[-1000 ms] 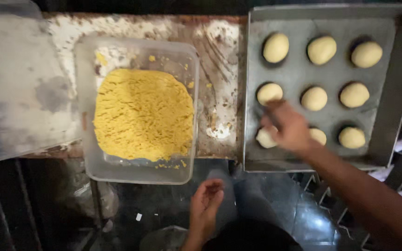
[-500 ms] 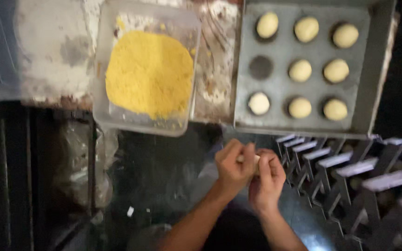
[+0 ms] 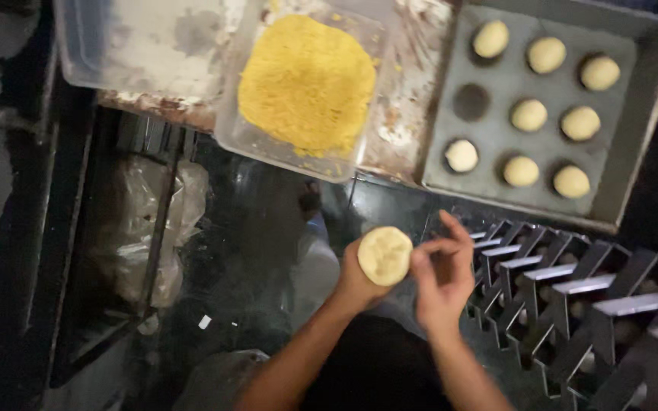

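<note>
My left hand [image 3: 356, 283] holds a flattened pale dough disc [image 3: 384, 255] in its palm, below the table edge. My right hand [image 3: 443, 272] is beside the disc with fingers spread, its fingertips close to the disc's right edge. Above them a grey metal tray [image 3: 641, 129] carries several round dough balls [image 3: 546, 55] on dark circles; one dark circle [image 3: 472, 102] in the left column is bare. A clear plastic tub [image 3: 231, 125] heaped with yellow crumbly filling [image 3: 306, 82] sits left of the tray.
A stained worktop [image 3: 409, 84] bears the tub and tray. A second clear tub [image 3: 127, 42] stands at top left. Dark metal racks [image 3: 573, 297] lie at lower right. A crumpled plastic bag [image 3: 150, 228] rests under the table at left.
One second ago my right hand was at the tray picking up a ball. Both hands then met below the table, and the ball is now pressed flat in my left palm.
</note>
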